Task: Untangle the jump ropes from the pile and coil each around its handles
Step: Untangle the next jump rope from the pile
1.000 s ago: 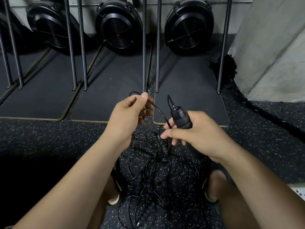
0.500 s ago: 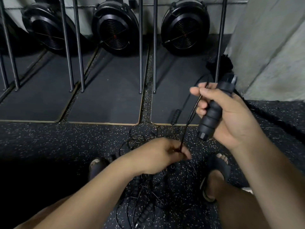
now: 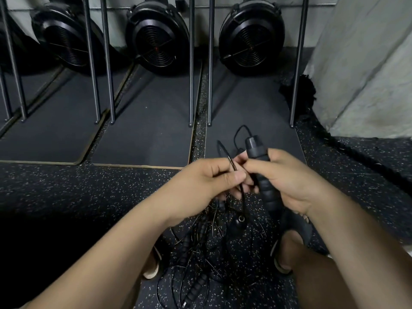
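Observation:
My right hand (image 3: 287,181) grips a black ribbed jump rope handle (image 3: 263,172), tilted with its cap pointing up and away. My left hand (image 3: 207,184) pinches that rope's thin black cord (image 3: 230,162) just left of the handle, and a loop of cord sticks up above my fingers. The two hands almost touch. Below them a tangled pile of black jump ropes (image 3: 205,248) lies on the speckled floor between my feet, with another ribbed handle (image 3: 197,286) lying low in it.
Dark floor mats (image 3: 147,130) lie ahead, crossed by upright metal poles (image 3: 191,63). Black round fan machines (image 3: 159,36) stand against the back wall. A concrete pillar (image 3: 365,63) rises at the right. My sandalled feet (image 3: 287,248) flank the pile.
My right hand has come down and left with the handle. My left hand has risen from the pile with the cord and now meets the right hand.

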A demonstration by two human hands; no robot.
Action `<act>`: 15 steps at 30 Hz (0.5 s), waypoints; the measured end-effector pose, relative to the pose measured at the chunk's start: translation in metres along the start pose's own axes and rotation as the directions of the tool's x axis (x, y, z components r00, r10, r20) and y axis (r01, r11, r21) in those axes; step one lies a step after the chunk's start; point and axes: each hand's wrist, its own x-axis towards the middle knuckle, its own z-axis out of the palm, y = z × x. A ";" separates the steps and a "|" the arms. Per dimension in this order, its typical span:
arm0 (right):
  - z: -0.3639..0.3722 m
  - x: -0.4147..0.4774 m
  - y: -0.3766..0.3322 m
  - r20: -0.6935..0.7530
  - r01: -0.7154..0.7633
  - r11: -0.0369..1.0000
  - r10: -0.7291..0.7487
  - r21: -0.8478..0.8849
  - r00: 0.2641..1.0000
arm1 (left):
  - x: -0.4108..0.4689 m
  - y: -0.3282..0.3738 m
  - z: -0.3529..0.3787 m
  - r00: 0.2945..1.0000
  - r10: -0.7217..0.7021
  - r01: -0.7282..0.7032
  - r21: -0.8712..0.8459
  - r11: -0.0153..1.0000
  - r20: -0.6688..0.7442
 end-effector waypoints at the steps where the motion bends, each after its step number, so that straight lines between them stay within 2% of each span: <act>1: 0.001 0.000 0.000 0.003 0.005 1.000 -0.005 -0.003 1.000 | -0.001 0.001 -0.004 1.000 0.018 -0.019 -0.030 0.999 -0.024; 4: 0.004 -0.001 -0.002 0.042 -0.005 1.000 0.004 0.018 0.999 | -0.001 0.003 -0.014 0.989 0.048 -0.065 -0.117 0.991 -0.140; 8: 0.011 -0.004 -0.002 0.144 0.003 1.000 -0.003 -0.005 0.990 | 0.002 0.004 -0.028 0.964 0.011 -0.081 -0.255 0.964 -0.266; 10: 0.015 -0.003 0.000 0.118 0.015 0.999 -0.010 -0.041 0.993 | 0.005 0.003 -0.034 0.948 -0.016 -0.084 -0.298 0.951 -0.317; 15: 0.023 0.000 0.008 0.047 0.081 0.958 -0.071 -0.273 0.996 | 0.010 -0.002 -0.040 0.891 -0.063 -0.100 -0.329 0.939 -0.450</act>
